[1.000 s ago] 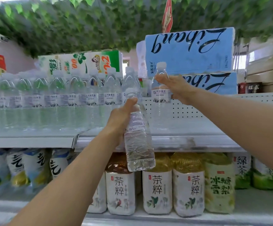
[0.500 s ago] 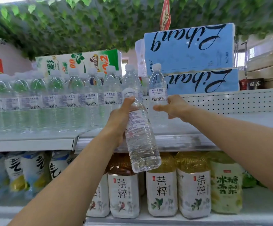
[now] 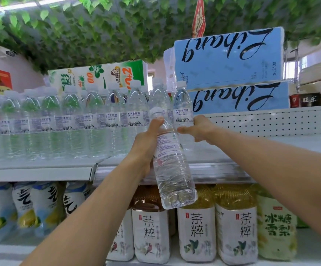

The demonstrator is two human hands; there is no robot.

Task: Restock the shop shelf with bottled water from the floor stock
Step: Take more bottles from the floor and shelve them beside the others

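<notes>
I am holding a clear water bottle (image 3: 172, 169) in my left hand (image 3: 148, 144), fingers wrapped around its upper half and thumb lying up along the neck beside the white cap. It is tilting, cap up and to the left, base hanging down toward me in front of the shelf (image 3: 223, 169) edge. Its ribbed body is full of water, and its white label is carrying small print too fine to read.

My right hand (image 3: 201, 129) is curling round the middle of a standing bottle (image 3: 182, 110), thumb across the front; that bottle is sitting upright on the shelf at the right end of the row of water bottles (image 3: 75, 121). Its label is showing a blue logo, characters I cannot make out and a mountain picture.

Behind it, two blue packs (image 3: 230, 60) are lying stacked, reading "Libang" upside down, with a green and white pack (image 3: 98, 75) to their left. On the shelf below, tea bottles (image 3: 196, 225) are showing "茶粹", and the one to their right, a yellow-green bottle (image 3: 276, 227), is showing "冰糖雪梨". Green leaves (image 3: 79, 35) are covering the ceiling.
</notes>
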